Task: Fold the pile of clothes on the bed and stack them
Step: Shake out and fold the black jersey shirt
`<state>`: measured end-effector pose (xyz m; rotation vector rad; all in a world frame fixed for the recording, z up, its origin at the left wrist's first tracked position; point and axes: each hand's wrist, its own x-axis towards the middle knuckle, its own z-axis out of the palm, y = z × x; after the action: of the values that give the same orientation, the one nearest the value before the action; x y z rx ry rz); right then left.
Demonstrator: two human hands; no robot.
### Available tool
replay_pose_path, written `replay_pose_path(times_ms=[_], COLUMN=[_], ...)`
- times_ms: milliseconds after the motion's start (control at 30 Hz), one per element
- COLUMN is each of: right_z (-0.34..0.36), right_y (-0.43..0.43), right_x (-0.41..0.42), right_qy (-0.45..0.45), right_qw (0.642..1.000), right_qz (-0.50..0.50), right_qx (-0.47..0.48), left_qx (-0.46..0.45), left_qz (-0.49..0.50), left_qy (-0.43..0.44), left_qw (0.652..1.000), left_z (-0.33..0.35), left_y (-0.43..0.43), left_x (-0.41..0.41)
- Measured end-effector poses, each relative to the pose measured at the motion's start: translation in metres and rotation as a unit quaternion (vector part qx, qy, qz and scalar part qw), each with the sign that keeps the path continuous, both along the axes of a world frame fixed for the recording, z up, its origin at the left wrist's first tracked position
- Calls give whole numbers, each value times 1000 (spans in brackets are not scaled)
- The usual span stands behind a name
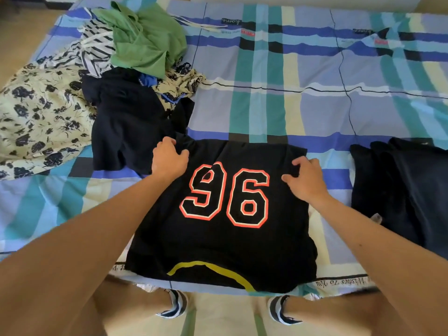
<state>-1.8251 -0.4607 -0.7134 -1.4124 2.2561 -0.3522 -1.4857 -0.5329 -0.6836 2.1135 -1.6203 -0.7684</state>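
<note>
Clothes pile [101,76] beside left hand [169,159], dark stack [407,190] near right hand [306,181]; both grip black shirt [218,243].

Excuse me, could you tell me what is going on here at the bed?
A person is folding a black 96 shirt laid flat on the bed. The left grip and right grip each hold its far edge. An unfolded pile lies to the left; dark folded clothes sit on the right.

Bright, even daylight, soft shadows, slightly soft focus, and wide-angle bending at the edges.
</note>
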Motion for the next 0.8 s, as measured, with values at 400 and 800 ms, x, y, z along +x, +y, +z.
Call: replay_pose_path(times_ms=[400, 800], right_z=[-2, 12], right_y=[-76, -94], right_x=[-31, -60], right_qy=[-368, -55], right_qw=[909, 997], right_qz=[-197, 4], right_qx=[13, -49], left_qx=[72, -77], left_qz=[-12, -284], left_qy=[34, -323], left_qw=[997, 899], left_z=[-8, -2], left_y=[-84, -105], left_x=[1, 11])
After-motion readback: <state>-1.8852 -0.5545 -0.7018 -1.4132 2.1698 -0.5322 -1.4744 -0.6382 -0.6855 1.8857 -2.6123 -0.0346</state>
